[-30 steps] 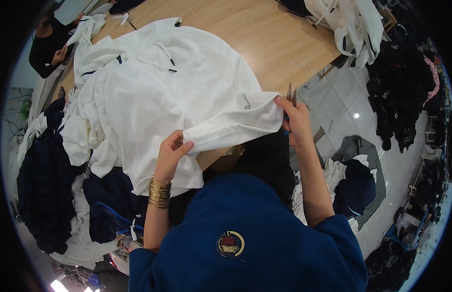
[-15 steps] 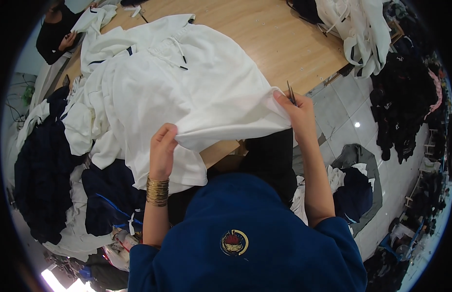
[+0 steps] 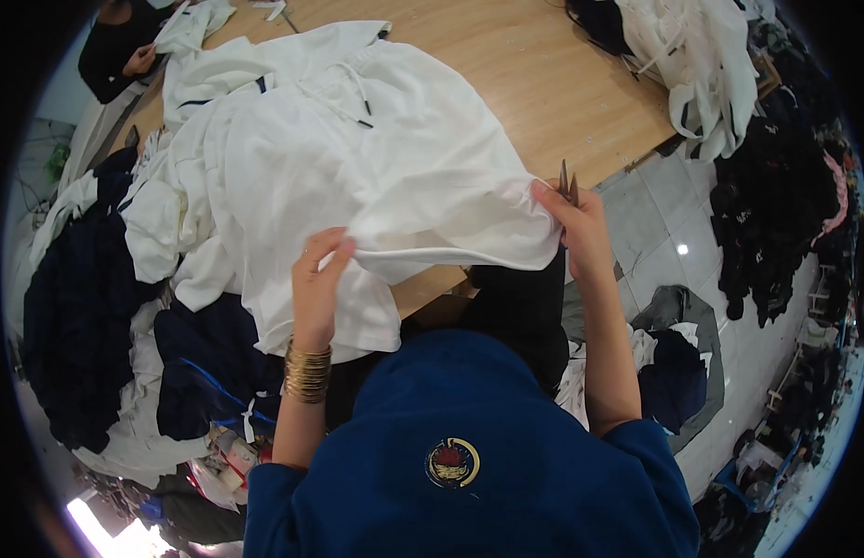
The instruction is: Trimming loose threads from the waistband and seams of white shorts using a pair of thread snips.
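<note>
White drawstring shorts lie spread on the wooden table, the waist with its dark-tipped cord away from me. One leg opening hangs over the near edge, stretched between my hands. My left hand, with bangles at the wrist, pinches the hem at its left end. At the right end the hem is gripped between the thumb and fingers of my right hand. Small metal snips are also tucked in that hand, blades pointing up and away. The opening gapes, showing the inside of the leg.
More white garments and navy ones are heaped at my left. White clothes hang over the table's far right corner. Dark clothing and a navy bundle lie to the right. A co-worker handles white cloth at far left.
The hem has been turned and spread so the leg opening gapes wider. My left hand has shifted slightly right and up. The snips show more plainly in my right hand.
</note>
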A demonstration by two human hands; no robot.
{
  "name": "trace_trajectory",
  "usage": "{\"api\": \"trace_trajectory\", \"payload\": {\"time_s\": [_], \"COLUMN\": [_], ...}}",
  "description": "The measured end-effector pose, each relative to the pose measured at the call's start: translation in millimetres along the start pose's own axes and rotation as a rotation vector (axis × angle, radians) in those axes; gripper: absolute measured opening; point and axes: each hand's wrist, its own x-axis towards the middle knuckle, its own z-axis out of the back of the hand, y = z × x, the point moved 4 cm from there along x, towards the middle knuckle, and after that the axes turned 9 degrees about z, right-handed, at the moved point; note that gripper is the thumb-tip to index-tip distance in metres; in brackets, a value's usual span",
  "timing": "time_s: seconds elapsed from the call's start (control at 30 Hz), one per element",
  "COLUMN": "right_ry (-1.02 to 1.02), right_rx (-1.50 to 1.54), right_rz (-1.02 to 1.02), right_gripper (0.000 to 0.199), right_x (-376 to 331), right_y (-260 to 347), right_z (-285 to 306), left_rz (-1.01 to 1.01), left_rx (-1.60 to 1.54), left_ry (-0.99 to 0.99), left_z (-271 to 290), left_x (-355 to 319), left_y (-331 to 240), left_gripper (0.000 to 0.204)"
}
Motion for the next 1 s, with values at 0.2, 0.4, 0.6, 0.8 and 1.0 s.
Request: {"api": "trace_trajectory", "payload": {"time_s": [0.2,0.4,0.6,0.8,1.0], "right_ry": [-0.018,0.337,0.364,0.421,0.427], "right_rx": [-0.439,-0.452,-0.600,-0.591,-0.516], "right_rz": [0.481,0.555,0.976,0.937,0.839], "right_gripper": [0.026,0.036,0.039,0.043,0.039], "right_x": [-18.8,-52.1,-77.8,-83.4,-79.0], "right_y": [28.0,6.7,32.0,30.4,23.0], "right_z": [-33.2,-88.7,-98.6,-101.6,-100.4], "left_rz": [0.160,0.084,0.227,0.252,0.254], "left_rx": [-0.120,-0.213,-0.440,-0.595,-0.617], "left_ry": [0.108,0.143,0.175,0.279,0.295], "left_z": [-27.6,-42.3,-50.1,-52.1,-47.3], "left_x": [-5.0,-7.4,-12.1,-12.6,-11.6], "left_y": [-0.1,-7.7,-18.1,-22.6,-20.4], "left_gripper": [0.018,0.022,0.021,0.014,0.018]}}
